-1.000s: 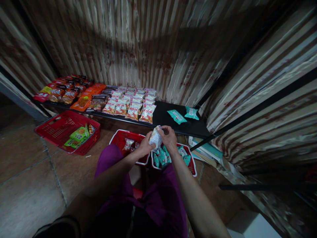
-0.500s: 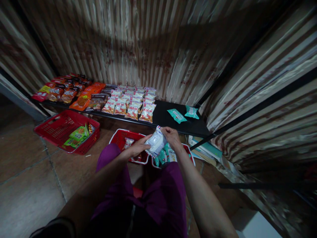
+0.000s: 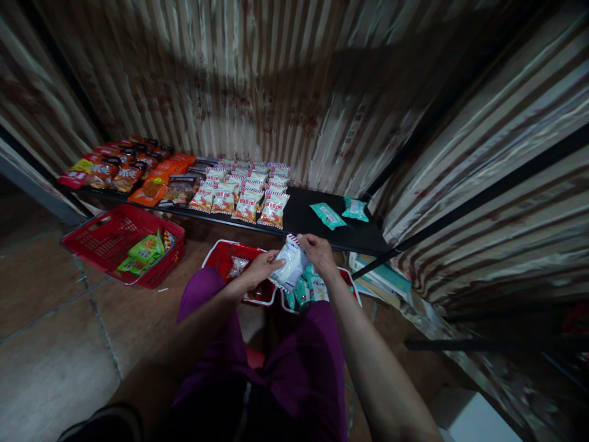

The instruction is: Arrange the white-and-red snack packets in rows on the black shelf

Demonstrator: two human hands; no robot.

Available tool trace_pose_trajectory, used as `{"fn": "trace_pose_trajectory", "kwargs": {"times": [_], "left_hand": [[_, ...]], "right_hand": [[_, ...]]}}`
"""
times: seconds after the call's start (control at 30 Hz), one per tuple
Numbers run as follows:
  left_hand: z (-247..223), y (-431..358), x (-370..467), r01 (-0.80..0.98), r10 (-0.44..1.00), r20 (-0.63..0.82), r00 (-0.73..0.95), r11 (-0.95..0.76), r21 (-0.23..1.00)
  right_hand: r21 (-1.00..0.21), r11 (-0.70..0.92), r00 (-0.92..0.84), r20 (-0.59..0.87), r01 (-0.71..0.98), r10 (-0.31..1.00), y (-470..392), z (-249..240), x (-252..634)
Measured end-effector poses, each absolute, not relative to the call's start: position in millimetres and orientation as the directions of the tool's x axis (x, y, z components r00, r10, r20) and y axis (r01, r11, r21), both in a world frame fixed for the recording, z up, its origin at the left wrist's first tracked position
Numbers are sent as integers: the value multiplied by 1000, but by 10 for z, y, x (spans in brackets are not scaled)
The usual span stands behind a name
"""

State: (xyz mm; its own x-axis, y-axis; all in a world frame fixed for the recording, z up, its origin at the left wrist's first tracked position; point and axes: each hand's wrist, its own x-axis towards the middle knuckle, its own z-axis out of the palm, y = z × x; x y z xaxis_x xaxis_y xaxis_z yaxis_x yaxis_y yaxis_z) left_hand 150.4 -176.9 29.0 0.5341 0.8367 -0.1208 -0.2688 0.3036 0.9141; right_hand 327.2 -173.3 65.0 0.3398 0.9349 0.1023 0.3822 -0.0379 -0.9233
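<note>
Between my two hands is a white snack bag [image 3: 291, 265] with a striped top edge. My left hand [image 3: 262, 269] grips its left side, thumb on the front. The fingers of my right hand [image 3: 317, 250] pinch its upper right corner. Below the bag, a red basket [image 3: 219, 256] with a white rim holds similar striped bags, and a second basket [image 3: 358, 294] holds green packets [image 3: 317, 287]. On the black shelf [image 3: 301, 212] stand several rows of white and orange snack bags [image 3: 273, 209]. Two green packets [image 3: 328, 216] lie apart at the shelf's right.
Orange and red snack packs [image 3: 151, 186] fill the shelf's left part. A larger red basket [image 3: 99, 242] with green packs sits on the floor at left. Black frame bars [image 3: 483, 199] cross at right, above stacked papers [image 3: 381, 276].
The snack bag has shifted and turned slightly to the left in my hands. My left thumb lies further over its front. The shelf goods have not moved.
</note>
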Motion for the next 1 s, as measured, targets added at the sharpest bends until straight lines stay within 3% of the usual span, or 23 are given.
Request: {"fn": "trace_pose_trajectory", "kwargs": {"times": [0.13,0.33,0.6,0.83,1.0], "left_hand": [[280,-1763,1452,-335,880,-151,449,323,885],[292,-1775,1436,-366,877,-167,450,352,861],[269,-1804,1459,-424,869,-179,461,393,816],[305,-1737,1547,-514,902,-227,368,401,759],[348,-1709,1593,-535,901,-242,358,411,738]], "right_hand": [[-980,18,423,102,197,901,-1849,615,3285],[-991,-71,466,-118,-117,877,-1936,558,3231],[-968,-87,526,-201,-234,826,-1882,593,3149],[-957,-185,353,-257,-225,900,-2067,499,3024],[-948,-227,340,-293,-223,893,-2137,466,2987]]}}
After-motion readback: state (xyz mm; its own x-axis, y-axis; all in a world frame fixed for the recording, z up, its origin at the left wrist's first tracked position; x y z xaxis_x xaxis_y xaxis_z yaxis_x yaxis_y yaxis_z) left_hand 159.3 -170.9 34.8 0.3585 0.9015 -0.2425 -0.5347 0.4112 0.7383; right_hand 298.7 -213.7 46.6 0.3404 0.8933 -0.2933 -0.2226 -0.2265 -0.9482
